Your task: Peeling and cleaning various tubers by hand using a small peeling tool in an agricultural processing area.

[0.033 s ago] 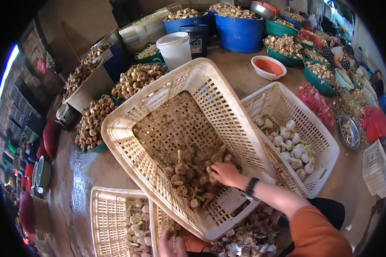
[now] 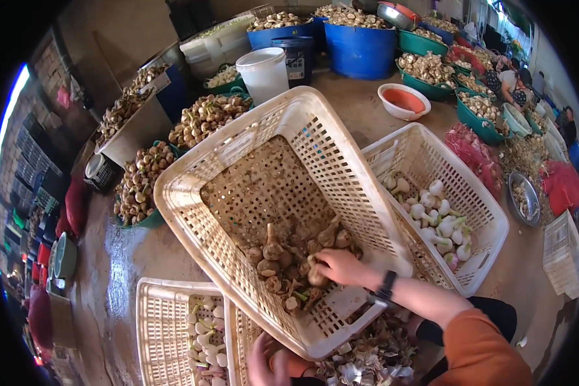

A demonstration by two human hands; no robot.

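A large off-white plastic crate [image 2: 350, 183] stands tilted in front of me, with a dirt-caked floor. Unpeeled brown garlic bulbs [image 2: 273, 248] lie heaped in its near end. My right hand [image 2: 341, 266] reaches into this crate, its fingers closed on a garlic bulb [image 2: 316, 275] at the heap's right side. Below the crate's near edge is my left hand [image 2: 264, 363], slightly blurred, fingers apart and holding nothing. Peeled white garlic [image 2: 207, 341] fills part of a crate [image 2: 157, 315] at the lower left. More peeled garlic [image 2: 441, 222] lies in the right-hand crate [image 2: 489, 238].
Papery garlic skins [image 2: 373, 354] are piled below the tilted crate. Blue tubs [image 2: 360, 51], green basins [image 2: 434, 90] and a white bucket [image 2: 264, 74] stand behind. A white-and-orange basin [image 2: 403, 101] sits on the floor. Another person [image 2: 511, 83] works at the far right.
My right hand has drawn slightly back from the heap, and a garlic bulb now shows in its fingers. My left hand has shifted a little right and up.
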